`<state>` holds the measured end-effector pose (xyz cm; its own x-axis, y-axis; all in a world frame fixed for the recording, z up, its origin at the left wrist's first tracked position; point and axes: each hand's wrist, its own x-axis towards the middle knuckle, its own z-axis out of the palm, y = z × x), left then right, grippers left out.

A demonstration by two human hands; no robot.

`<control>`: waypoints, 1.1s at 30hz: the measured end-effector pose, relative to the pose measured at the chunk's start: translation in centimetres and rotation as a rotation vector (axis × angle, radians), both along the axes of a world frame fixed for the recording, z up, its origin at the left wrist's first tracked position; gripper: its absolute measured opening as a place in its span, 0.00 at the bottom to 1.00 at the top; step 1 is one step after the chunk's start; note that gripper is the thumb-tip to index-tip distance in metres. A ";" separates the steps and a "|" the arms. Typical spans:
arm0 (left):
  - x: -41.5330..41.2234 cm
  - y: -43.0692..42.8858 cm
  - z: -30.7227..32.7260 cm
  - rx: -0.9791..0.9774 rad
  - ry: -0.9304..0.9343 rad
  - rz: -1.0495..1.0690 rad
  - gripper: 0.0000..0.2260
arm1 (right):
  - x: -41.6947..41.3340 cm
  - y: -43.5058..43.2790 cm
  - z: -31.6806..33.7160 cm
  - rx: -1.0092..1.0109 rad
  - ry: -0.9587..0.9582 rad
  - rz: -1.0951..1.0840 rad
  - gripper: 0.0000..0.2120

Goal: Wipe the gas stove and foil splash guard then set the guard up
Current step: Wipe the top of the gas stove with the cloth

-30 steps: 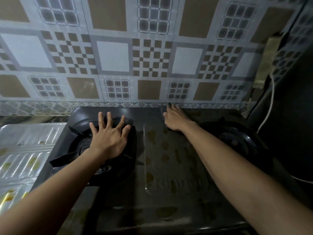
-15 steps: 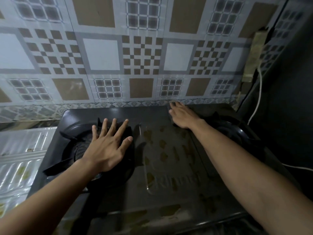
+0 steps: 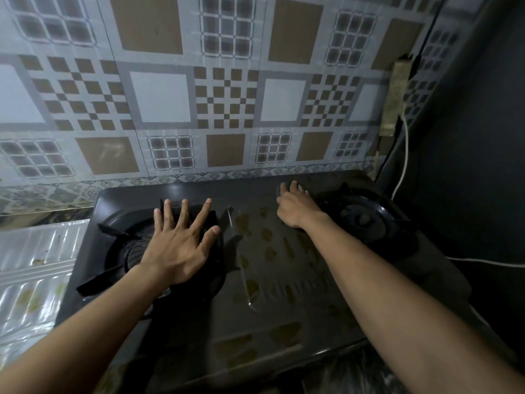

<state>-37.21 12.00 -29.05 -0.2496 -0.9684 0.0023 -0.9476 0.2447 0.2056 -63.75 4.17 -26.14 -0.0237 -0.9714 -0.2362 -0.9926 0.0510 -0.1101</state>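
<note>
— Since a second ago the right hand has slid from the middle of the back edge of the gas stove toward the right burner; the left hand has barely shifted.

— And where does the left hand sit?

— Flat on the left burner's grate, palm down, fingers spread wide apart, gripping nothing.

— The right one's fingers?

— Curled downward against the stove top near the back, close together. Whether a cloth lies under them, I cannot tell; it is too dim.

— Any dirt on the stove?

— Brownish patches dot the dark panel between the two burners and run toward its front edge.

— And the foil splash guard?

— Lying flat on the table just left of the stove, shiny and ribbed, with yellowish stains on it. It is not standing.

— Behind all that?

— A wall of patterned brown and grey tiles, with a white cable hanging down at the right.
</note>
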 end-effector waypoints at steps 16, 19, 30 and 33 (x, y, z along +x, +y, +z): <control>0.0 1.1 0.5 0.079 -0.023 0.055 0.27 | 7.5 5.6 0.2 -0.155 -0.256 0.174 0.20; -0.2 1.4 0.8 0.082 -0.009 0.053 0.26 | 8.7 7.2 0.2 -0.128 -0.223 0.262 0.21; -0.3 2.0 1.4 0.036 -0.021 0.051 0.27 | 6.5 15.0 -1.8 -0.163 -0.202 0.420 0.24; -1.0 2.8 1.4 0.036 -0.028 0.009 0.30 | 5.9 14.6 -1.9 -0.163 -0.196 0.395 0.24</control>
<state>-38.24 14.76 -27.62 -0.2407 -0.9698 -0.0391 -0.9551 0.2295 0.1875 -57.86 18.74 -28.05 0.3850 -0.9219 -0.0434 -0.8923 -0.3599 -0.2725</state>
